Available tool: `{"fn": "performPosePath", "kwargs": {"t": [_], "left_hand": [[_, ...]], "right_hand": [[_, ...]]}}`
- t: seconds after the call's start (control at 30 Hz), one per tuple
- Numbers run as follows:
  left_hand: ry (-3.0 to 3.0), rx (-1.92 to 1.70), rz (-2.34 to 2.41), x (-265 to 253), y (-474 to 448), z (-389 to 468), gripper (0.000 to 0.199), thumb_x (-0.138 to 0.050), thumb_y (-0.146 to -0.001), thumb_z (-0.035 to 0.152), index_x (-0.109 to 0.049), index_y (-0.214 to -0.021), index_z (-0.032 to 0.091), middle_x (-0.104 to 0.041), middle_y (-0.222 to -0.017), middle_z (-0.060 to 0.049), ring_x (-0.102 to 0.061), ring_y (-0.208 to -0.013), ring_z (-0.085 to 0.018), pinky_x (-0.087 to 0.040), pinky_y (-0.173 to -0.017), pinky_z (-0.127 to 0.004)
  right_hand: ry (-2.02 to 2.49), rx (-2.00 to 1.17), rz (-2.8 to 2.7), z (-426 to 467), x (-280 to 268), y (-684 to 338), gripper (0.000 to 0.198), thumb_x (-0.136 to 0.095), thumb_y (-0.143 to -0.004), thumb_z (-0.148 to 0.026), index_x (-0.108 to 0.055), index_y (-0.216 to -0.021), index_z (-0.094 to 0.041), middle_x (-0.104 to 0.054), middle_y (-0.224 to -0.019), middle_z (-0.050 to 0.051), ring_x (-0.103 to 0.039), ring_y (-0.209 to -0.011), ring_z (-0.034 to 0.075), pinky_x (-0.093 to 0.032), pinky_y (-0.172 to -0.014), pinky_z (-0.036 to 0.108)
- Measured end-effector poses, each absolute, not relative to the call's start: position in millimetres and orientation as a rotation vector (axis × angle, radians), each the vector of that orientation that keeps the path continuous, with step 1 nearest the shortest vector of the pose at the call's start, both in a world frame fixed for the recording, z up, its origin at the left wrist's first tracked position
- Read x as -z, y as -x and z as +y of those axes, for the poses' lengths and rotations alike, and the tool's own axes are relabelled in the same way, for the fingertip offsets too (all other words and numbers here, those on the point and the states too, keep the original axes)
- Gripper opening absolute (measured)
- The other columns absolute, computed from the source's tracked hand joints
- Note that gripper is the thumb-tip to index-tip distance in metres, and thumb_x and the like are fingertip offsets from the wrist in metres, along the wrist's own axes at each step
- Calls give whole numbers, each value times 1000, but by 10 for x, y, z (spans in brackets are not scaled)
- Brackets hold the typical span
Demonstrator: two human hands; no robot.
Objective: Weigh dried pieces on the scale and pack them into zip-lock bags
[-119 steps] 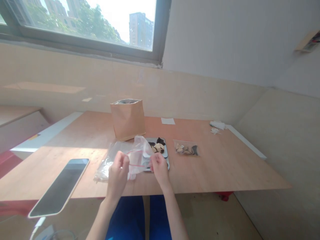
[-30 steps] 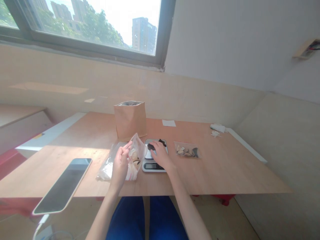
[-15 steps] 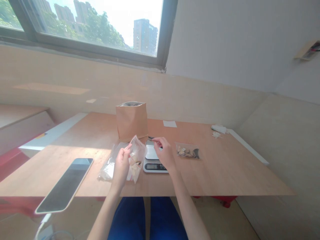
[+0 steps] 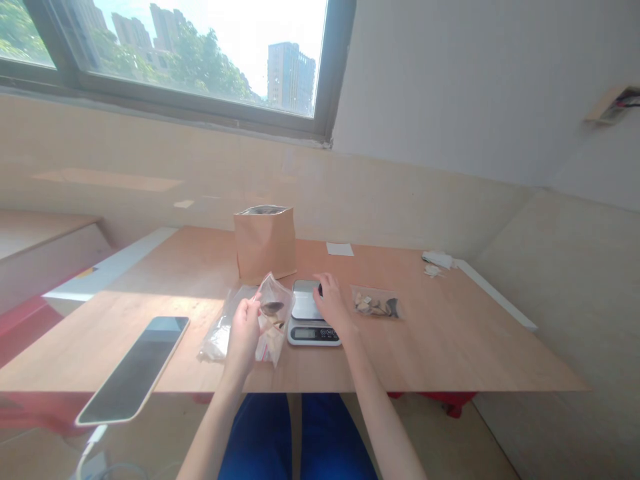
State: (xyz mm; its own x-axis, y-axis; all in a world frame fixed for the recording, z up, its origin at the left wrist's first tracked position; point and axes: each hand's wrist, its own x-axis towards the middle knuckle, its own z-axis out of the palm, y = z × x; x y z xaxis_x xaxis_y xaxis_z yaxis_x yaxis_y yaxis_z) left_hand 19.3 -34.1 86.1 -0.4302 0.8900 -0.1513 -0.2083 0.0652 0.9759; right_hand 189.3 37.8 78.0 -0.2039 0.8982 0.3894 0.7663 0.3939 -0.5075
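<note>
My left hand (image 4: 245, 327) pinches the upper edge of a clear zip bag (image 4: 283, 293), which stands with its mouth up. Inside the bag are pale slices (image 4: 271, 341) and a dark piece (image 4: 273, 308) near the top. My right hand (image 4: 331, 300) is over the metal plate of a small white kitchen scale (image 4: 306, 300), its fingers apart. A dark piece (image 4: 321, 290) shows between thumb and fingers, partly hidden by the hand. The scale's display is too small to read.
An open brown paper pouch (image 4: 265, 243) stands behind the bag. More clear plastic bags (image 4: 217, 337) lie left of my left hand. A filled clear packet (image 4: 376, 303) lies right of the scale. A phone (image 4: 135, 370) with a cable is at the left; white paper (image 4: 340, 249) lies behind.
The dark piece that my right hand held near the bag's mouth is now inside the bag. My right hand has moved right, over the scale plate. The left hand still holds the bag.
</note>
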Motion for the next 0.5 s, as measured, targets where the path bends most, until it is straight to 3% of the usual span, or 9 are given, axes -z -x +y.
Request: {"fn": "performPosePath", "kwargs": {"t": [0.23,0.4,0.5], "left_hand": [[-679,-1515,1366,-894,-228,-352,26,-55,-67,41,-40,-60,20,-58,-103,-5,-47,-111,-22,-51,-63,-26],[-671,-1514,1353,-927,-238,-363,28,-56,-67,39,-37,-58,20,-57,-113,-6,-46,-114,-23,-52,-63,-28],[-681,-1517,1363,-949,-249,-373,27,-53,-68,38,-36,-58,20,-58,-109,-6,-47,-111,-23,-51,-63,-29]], "right_hand": [[1533,-154,-2042,507,-418,-2052,36,-41,-81,-7,-55,-114,-14,-59,-111,12,-49,-103,25,-39,-90,40],[1579,-136,-2055,481,-529,-2082,28,-46,-81,-12,-58,-107,-15,-63,-104,11,-53,-96,26,-38,-87,41],[1499,-203,-1966,458,-575,-2105,26,-45,-83,-16,-58,-105,-17,-64,-99,9,-56,-93,23,-40,-85,39]]}}
